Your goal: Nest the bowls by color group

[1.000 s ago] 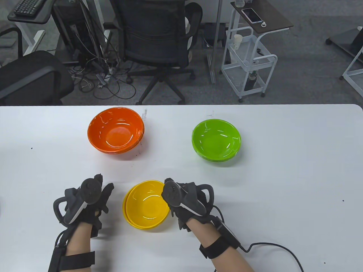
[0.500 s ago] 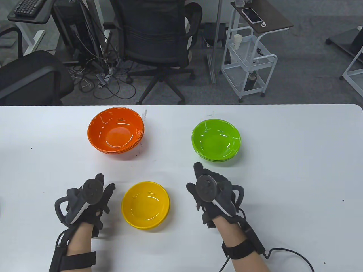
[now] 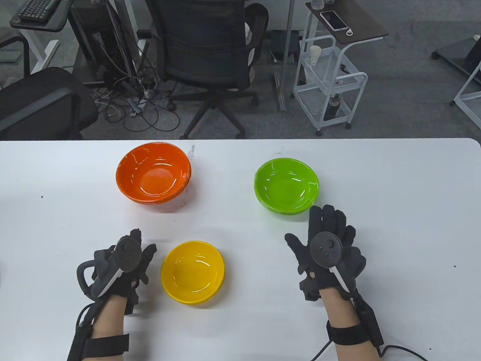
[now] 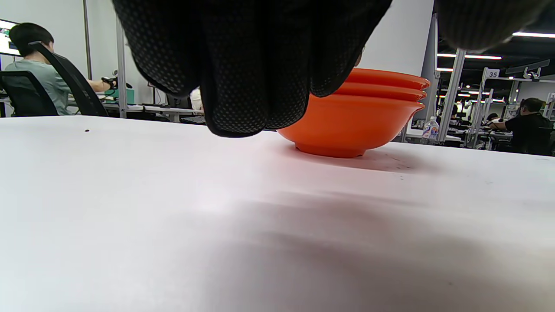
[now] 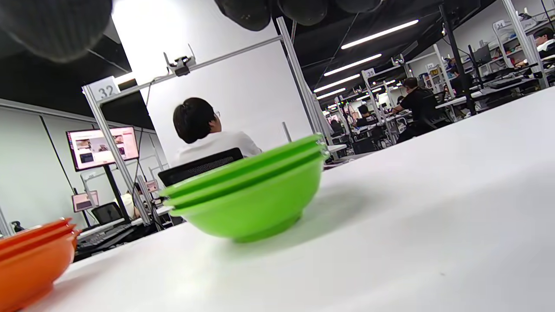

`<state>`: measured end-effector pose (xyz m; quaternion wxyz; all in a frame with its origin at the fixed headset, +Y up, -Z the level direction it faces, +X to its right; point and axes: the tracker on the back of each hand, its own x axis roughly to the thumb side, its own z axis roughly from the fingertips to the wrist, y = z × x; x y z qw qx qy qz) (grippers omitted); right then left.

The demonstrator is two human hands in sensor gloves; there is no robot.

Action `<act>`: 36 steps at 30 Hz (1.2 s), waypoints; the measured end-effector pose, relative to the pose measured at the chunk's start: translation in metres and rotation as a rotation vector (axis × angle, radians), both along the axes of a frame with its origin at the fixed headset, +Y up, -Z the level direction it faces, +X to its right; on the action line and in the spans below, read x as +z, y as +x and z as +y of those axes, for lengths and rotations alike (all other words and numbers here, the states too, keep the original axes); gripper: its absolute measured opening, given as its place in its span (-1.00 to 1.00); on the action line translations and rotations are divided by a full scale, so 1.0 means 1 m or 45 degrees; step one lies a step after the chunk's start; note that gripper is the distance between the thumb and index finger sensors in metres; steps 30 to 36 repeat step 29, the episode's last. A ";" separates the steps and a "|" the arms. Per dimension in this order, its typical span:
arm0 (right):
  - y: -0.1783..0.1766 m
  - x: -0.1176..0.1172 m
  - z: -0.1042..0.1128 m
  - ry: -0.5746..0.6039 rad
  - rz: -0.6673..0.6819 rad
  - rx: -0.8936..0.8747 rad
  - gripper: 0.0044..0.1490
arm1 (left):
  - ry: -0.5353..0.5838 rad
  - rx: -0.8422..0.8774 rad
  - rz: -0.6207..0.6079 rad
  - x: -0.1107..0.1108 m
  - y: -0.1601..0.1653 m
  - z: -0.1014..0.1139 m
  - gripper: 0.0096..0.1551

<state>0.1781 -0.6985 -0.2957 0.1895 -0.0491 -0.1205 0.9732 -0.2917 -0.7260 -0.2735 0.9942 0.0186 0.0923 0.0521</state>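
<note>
Three nested stacks stand on the white table (image 3: 394, 188). The orange bowls (image 3: 154, 172) are at the back left and show in the left wrist view (image 4: 360, 119). The green bowls (image 3: 286, 185) are at the back right and show in the right wrist view (image 5: 247, 190). The yellow bowls (image 3: 193, 271) sit at the front between my hands. My left hand (image 3: 129, 259) rests just left of the yellow bowls, fingers curled, holding nothing. My right hand (image 3: 327, 240) is spread flat and empty, just below the green stack.
Small dark specks mark the table. Beyond the far edge stand an office chair (image 3: 210, 49), a white wire cart (image 3: 330, 82) and floor cables. The orange stack also shows at the lower left of the right wrist view (image 5: 30, 260).
My right hand let go of the top yellow bowl, which settled into the stack, then moved right and forward and spread open below the green bowls. My left hand barely moved.
</note>
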 end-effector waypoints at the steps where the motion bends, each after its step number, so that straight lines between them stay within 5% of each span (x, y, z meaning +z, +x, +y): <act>1: 0.002 0.000 -0.002 -0.003 -0.008 0.009 0.21 | 0.001 0.004 0.000 0.000 0.000 0.000 -0.13; 36: 0.035 -0.009 -0.026 -0.122 -0.143 0.080 0.26 | -0.088 -0.006 0.000 -0.004 0.003 -0.006 -0.11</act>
